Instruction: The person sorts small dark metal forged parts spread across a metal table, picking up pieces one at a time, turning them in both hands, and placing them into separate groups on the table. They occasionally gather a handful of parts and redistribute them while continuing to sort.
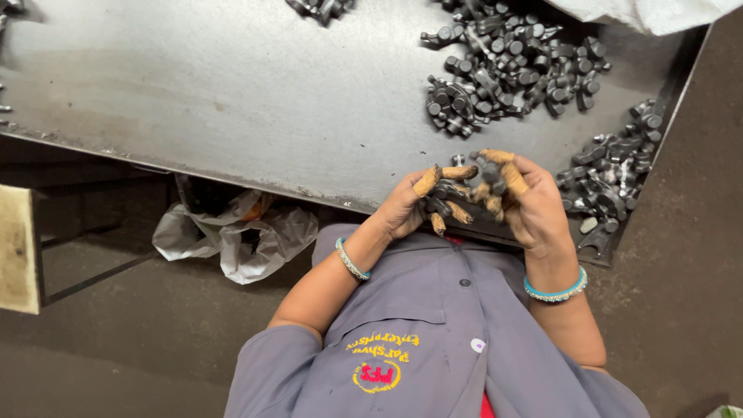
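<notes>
At nine o'clock of the view a pale board [17, 249] leans at the frame's edge, below the long grey metal table [232, 85] that fills the upper half. Toward seven o'clock from the table's near edge, a crumpled clear plastic bag [236, 236] lies on the dark floor [116, 348]. At six o'clock is the person's grey shirt [433, 340], with a bangle [350, 261] on the left wrist. The left hand [406, 205] is just past centre, curled shut on a bunch of small dark metal parts [447, 197]; its fingertips wear stained tan wrappings [427, 181]. Touching it on the three o'clock side, the right hand [530, 205] is also closed around some of the same parts, its wrapped fingers bent over them, so the two hands meet over one cluster held just above the table's near edge. A turquoise bangle [556, 291] circles the right wrist. At one o'clock from the hands, well apart on the table, lies a big heap of the dark parts [503, 66]. At three o'clock, just beside the right hand, a smaller heap [615, 174] sits in the table's corner. At the top, near twelve o'clock, a few more parts [321, 8] show, and a pale sack [650, 11] is at the one o'clock corner.
</notes>
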{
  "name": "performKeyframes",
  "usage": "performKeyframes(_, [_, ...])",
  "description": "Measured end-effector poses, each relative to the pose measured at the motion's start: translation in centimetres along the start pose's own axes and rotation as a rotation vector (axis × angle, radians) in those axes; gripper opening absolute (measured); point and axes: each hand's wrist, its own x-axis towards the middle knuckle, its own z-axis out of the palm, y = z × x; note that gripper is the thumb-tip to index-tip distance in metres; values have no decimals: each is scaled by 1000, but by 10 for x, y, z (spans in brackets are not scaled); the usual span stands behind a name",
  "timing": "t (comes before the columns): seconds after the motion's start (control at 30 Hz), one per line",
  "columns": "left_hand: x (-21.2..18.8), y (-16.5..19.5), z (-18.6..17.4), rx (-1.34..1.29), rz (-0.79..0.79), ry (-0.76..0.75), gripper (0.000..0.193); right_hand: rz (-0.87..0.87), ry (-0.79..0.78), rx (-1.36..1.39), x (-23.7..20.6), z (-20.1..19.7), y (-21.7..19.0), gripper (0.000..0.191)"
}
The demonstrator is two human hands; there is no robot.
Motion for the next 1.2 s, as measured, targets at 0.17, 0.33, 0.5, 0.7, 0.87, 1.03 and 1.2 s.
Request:
performKeyframes(0.17, [0,-1,-3,-38,-22,42,66,-477,2,-922,9,40,-29,28])
performKeyframes(0.33, [-3,0,-6,3,-86,41,64,-946,59,-1371,61,78,-43,48])
performKeyframes(0.5, [-6,2,-8,-20,-53,-49,62,-854,145,-1520,78,87,-31,45])
performKeyframes(0.7, [-5,3,-8,-37,-58,-86,60,-770,148,-1394,54,46,-20,32])
performKeyframes(0.87, [-3,4,-6,-11,-52,-107,59,-390,-1,-367,29,-5,-10,41])
performKeyframes(1.03, [-4,9,1,-15,-85,-58,60,-417,-72,-50,8,-32,12,46])
performKeyframes(1.2, [-3,11,6,70,-71,-68,60,-419,-77,2,2,-33,16,43])
